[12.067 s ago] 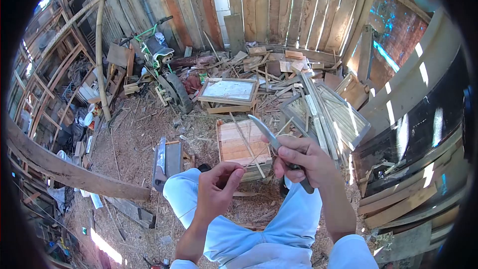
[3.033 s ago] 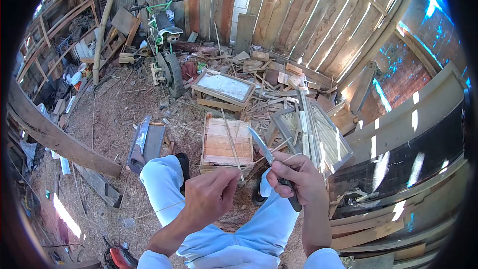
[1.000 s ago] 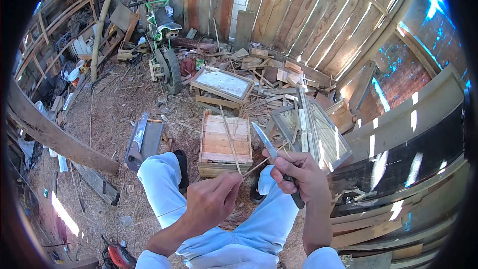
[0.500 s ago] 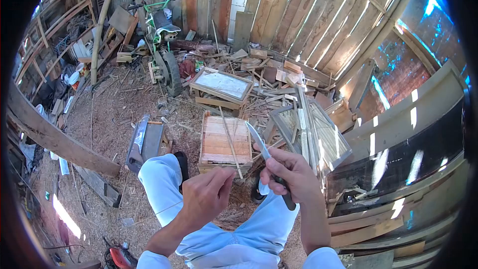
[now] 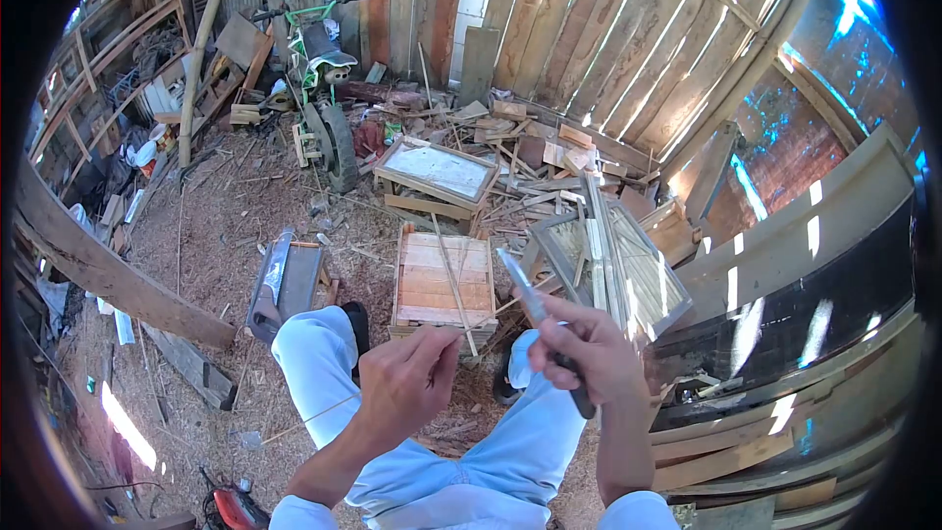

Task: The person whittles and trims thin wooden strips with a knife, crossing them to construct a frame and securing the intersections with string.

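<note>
My right hand (image 5: 587, 351) is closed around the dark handle of a knife (image 5: 522, 287), its blade pointing up and away to the left. My left hand (image 5: 407, 373) is closed in a pinch on a thin wooden strip (image 5: 306, 419), which shows sticking out down and left past the wrist. The part inside the fingers is hidden. Beyond both hands, a slatted wooden box (image 5: 444, 280) stands on the ground between my feet. Another thin stick (image 5: 453, 280) leans across its top.
A handsaw (image 5: 276, 275) lies on a small dark stool (image 5: 302, 280) at left. Behind the box are a framed panel (image 5: 437, 169) and heaped wood scraps (image 5: 549, 152). A small motorbike (image 5: 324, 88) stands at the back. Screen frames (image 5: 628, 255) lean at right; a red tool (image 5: 235, 508) lies lower left.
My right hand and the knife have moved slightly right and down. The strip's end now shows to the left of my left wrist. My left hand stays nearly in place.
</note>
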The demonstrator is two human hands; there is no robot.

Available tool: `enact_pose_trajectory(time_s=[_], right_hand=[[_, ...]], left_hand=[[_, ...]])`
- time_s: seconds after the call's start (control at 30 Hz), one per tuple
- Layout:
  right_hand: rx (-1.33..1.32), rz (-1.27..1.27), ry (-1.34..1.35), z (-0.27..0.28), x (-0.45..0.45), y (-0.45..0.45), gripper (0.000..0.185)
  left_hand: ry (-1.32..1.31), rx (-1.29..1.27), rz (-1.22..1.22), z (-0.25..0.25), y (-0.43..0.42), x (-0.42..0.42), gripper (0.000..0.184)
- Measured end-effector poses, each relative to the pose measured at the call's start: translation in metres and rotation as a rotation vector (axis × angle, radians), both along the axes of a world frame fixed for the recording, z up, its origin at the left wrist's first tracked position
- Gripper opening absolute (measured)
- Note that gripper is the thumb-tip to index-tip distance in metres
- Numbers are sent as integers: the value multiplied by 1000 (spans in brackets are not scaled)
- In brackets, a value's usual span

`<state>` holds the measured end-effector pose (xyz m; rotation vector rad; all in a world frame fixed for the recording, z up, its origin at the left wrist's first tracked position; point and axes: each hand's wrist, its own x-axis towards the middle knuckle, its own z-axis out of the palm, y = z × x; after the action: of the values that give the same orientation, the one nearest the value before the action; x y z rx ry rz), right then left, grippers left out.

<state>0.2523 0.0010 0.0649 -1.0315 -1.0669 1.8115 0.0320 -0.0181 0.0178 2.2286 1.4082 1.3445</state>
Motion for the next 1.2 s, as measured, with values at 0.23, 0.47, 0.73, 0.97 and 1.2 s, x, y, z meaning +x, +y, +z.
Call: enact_pose_trajectory(time_s=[0.23, 0.47, 0.73, 0.97, 1.2], right_hand=[[-6, 124, 42, -4, -6, 5, 37], [17, -280, 42, 2, 24, 19, 39], [5, 104, 22, -7, -9, 4, 39], [-53, 81, 75, -5, -3, 10, 31], [55, -367, -8, 10, 32, 18, 37]], left_hand=[[13, 31, -37, 4, 0, 3, 14], [26, -12, 26, 0, -7, -14, 12], [-30, 43, -9, 0, 3, 0, 10], [-11, 70, -60, 0, -1, 0, 13], [17, -12, 28, 0, -6, -18, 15]])
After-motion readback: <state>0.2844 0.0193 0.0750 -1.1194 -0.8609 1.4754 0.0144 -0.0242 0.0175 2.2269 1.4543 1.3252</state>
